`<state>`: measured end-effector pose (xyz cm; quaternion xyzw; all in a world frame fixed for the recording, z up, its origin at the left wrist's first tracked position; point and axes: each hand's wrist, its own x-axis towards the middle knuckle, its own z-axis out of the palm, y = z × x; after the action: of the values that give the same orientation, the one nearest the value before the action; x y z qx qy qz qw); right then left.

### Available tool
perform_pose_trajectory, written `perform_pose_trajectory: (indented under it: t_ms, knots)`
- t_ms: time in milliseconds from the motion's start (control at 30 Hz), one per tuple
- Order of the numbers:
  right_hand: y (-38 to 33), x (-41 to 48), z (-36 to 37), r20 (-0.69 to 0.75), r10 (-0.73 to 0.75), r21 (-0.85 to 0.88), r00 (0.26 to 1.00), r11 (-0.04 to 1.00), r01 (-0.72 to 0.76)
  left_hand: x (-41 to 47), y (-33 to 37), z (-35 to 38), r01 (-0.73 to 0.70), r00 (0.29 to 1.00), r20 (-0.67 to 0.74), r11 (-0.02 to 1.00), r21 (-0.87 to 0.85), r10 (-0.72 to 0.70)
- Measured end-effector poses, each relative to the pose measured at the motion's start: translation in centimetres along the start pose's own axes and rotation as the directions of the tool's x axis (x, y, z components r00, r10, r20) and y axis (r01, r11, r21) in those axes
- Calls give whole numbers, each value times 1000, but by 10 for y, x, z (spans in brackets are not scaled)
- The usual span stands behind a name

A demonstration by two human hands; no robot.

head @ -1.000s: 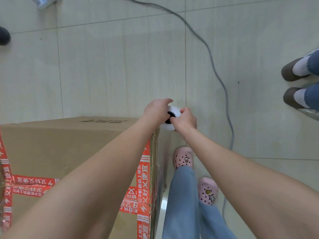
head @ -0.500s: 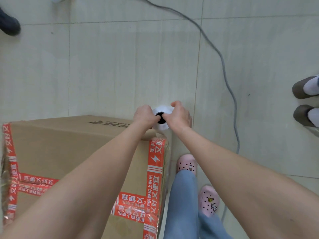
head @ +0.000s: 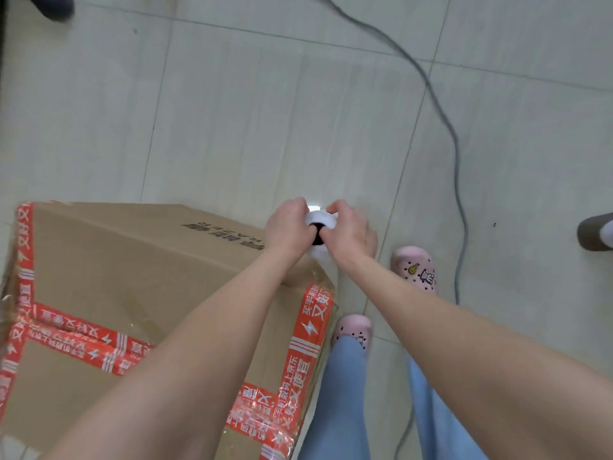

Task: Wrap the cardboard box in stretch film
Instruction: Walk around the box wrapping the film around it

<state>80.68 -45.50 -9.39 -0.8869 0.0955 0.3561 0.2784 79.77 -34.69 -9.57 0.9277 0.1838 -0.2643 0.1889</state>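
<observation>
Grey cable (head: 454, 144) snakes over tiled floor (head: 248, 111) at right, passing pink clogs (head: 414, 268). Another person's brown shoe (head: 593, 234) at right edge, dark shoe (head: 53, 6) top left. Cardboard box (head: 132, 267), red printed tape on edges, stands on floor left of clogs. Stretch film roll (head: 320, 220) at box's far right corner, black core facing up. Left hand (head: 287, 227) grips roll's left side, right hand (head: 351, 230) its right, fingers curled round it.
</observation>
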Motion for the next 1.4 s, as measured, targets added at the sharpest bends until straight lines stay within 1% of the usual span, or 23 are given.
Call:
perform_pose_trajectory:
  t_ms: [67,133,200,267,333,400,467,533,600,667,700,767,833,867,900,967,1067,1100,1200,1300,1400]
  knots:
    - [-10,8,-2,4,-85,-19,996,996,85,2,-5,-2,165,986,-12,976,-143,-169]
    - [-15,13,-4,6,-140,-18,990,990,140,2,-6,0,304,951,31,914,-270,-308]
    - [-18,18,-6,9,-131,-10,991,991,131,2,-5,2,390,918,76,852,-349,-389]
    - [-23,23,-9,30,-68,22,997,998,67,5,0,-2,429,900,74,843,-326,-429]
    - [-31,29,-13,72,-38,20,997,999,37,10,3,-8,384,921,34,888,-254,-388]
    - [-37,34,-17,99,-48,-12,994,999,49,17,6,-14,278,959,-6,942,-189,-284]
    - [-40,38,-19,109,-76,-53,991,995,82,24,5,-17,193,980,-30,971,-139,-199]
    - [-43,42,-21,120,-110,-97,987,988,121,29,2,-20,173,982,-54,978,-119,-180]
    - [-49,47,-23,139,-157,-134,978,975,176,33,-1,-23,195,975,-82,972,-131,-207]
    - [-59,53,-24,180,-225,-147,958,956,253,33,-6,-22,280,946,-103,933,-225,-308]
    - [-65,56,-24,207,-259,-136,943,947,290,33,-7,-22,341,916,-110,892,-297,-387]
    - [-75,58,-23,250,-298,-108,921,937,332,32,-11,-23,462,833,-94,778,-426,-546]
    - [-83,59,-21,267,-284,-157,921,930,333,30,-16,-27,541,767,-42,681,-493,-640]
    - [-85,59,-19,274,-252,-189,928,932,309,30,-18,-31,561,756,-23,665,-492,-655]
    - [-86,58,-19,286,-212,-206,934,939,276,30,-20,-34,572,757,-13,672,-470,-653]
    - [-86,59,-21,308,-157,-207,938,951,228,30,-20,-37,555,788,-24,726,-406,-616]
    - [-87,60,-27,324,-134,-216,937,953,211,31,-12,-37,473,860,-43,827,-304,-508]
    - [-87,62,-28,326,-134,-224,936,951,214,33,-10,-36,451,875,-46,846,-285,-482]
    - [-87,65,-29,332,-110,-263,937,943,204,38,-9,-34,443,879,-37,844,-303,-475]
    - [-87,66,-25,333,-94,-253,938,950,185,44,-14,-34,441,885,-15,848,-294,-466]
    - [-90,66,-20,328,-141,-281,934,930,239,47,-20,-41,426,896,-10,867,-259,-443]
